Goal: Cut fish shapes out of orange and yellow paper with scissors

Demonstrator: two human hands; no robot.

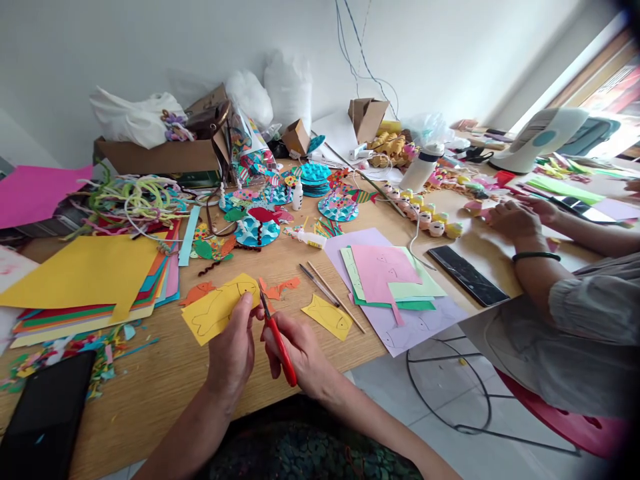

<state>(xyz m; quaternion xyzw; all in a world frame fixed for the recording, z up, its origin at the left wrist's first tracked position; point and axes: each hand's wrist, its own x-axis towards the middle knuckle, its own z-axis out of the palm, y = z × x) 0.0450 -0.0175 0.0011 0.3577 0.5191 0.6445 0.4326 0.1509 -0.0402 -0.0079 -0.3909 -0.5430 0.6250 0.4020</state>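
In my left hand (234, 340) is a piece of yellow paper (210, 313) with a fish outline drawn on it, pinched between thumb and fingers. My right hand (295, 343) grips a pair of scissors (281, 347) with red handles, and their blades meet the paper's right edge. An orange paper fish (198, 293) lies partly under the yellow piece. Just beyond the blades rests an orange paper scrap (280, 288). Another yellow piece with a drawn fish (327, 317) lies to the right, beside a pen (319, 283) and a thin wooden stick (337, 297).
Stacked coloured paper (85, 273), paper clippings (107, 353) and a black phone (47, 413) occupy the left. Blue paper discs (257, 230) and a glue bottle (311, 239) stand farther back. Drawn-on sheets (383, 273) lie right, near another person's hands (520, 220).
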